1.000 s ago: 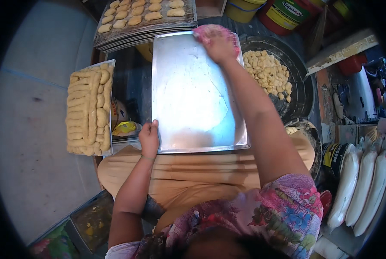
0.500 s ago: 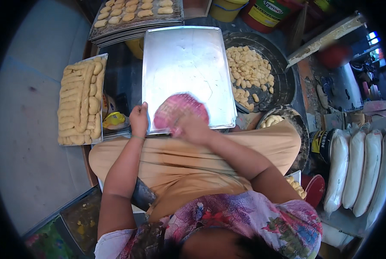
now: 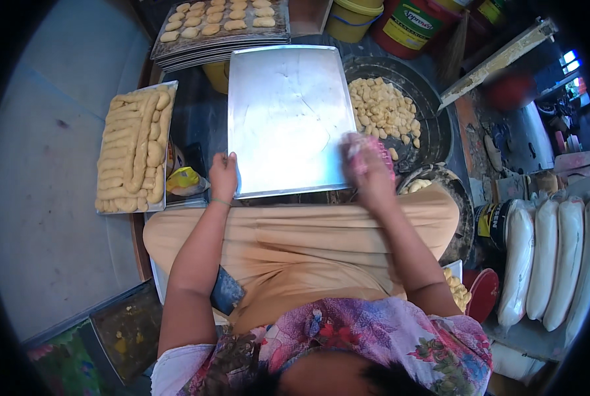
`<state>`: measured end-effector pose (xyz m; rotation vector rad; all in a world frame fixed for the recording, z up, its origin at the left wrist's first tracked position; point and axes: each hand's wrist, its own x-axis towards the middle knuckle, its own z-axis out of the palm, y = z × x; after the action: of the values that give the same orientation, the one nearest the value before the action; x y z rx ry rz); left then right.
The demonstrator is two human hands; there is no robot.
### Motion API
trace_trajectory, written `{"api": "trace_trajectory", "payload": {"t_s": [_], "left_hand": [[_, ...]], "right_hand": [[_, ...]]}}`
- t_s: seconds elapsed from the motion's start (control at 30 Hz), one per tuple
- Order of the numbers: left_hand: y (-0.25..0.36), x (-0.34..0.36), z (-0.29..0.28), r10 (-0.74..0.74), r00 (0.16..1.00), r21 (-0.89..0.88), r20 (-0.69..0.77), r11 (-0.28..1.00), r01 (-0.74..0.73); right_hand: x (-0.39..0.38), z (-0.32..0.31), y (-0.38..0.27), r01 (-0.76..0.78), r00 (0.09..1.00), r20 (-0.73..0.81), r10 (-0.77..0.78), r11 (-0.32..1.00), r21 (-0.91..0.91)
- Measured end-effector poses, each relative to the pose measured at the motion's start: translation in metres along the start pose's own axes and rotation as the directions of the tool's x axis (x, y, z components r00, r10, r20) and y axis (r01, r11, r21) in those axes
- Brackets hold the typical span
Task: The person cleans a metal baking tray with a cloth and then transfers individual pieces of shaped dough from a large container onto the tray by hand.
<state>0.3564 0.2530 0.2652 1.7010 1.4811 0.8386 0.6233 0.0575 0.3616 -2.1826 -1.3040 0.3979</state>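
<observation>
Left hand: fingers clenched on the near-left edge of the empty metal tray.
Right hand: fingers grasping a pink cloth at the tray's near-right corner.
Technique: steady the tray, wipe flat, cover corners.

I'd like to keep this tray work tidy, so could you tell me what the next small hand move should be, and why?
Probably sweep the pink cloth under the right hand back across the metal tray. The cloth sits only at the tray's lower right edge, the rest of the sheet lies bare, and the left hand steadies the lower left corner.
</observation>
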Motion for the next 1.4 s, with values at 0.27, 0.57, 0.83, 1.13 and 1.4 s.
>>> {"api": "trace_trajectory", "payload": {"t_s": [0.27,0.57,0.83,1.13,1.4], "left_hand": [[0.032,-0.011,-0.003,0.042,0.997,0.125,0.061,0.991,-0.049],[0.002,-0.003,0.0,-0.012,0.999,0.014,0.036,1.0,0.012],[0.003,0.002,-0.001,0.012,0.997,0.019,0.075,1.0,-0.013],[0.038,-0.006,-0.005,0.023,1.0,0.271,0.019,0.962,-0.027],[0.13,-0.004,0.07,0.546,0.719,0.12,0.429,0.755,-0.645]], "right_hand": [[0.106,0.06,0.011,0.238,0.962,-0.012,-0.275,0.854,-0.463],[0.028,0.021,0.012,0.54,0.841,0.256,-0.476,0.709,-0.454],[0.068,0.038,0.027,0.253,0.967,0.091,-0.236,0.913,-0.32],[0.179,-0.002,0.027,-0.062,0.998,0.009,0.062,0.998,-0.011],[0.081,-0.082,0.063,0.059,0.996,-0.059,-0.061,0.997,-0.044]]}}
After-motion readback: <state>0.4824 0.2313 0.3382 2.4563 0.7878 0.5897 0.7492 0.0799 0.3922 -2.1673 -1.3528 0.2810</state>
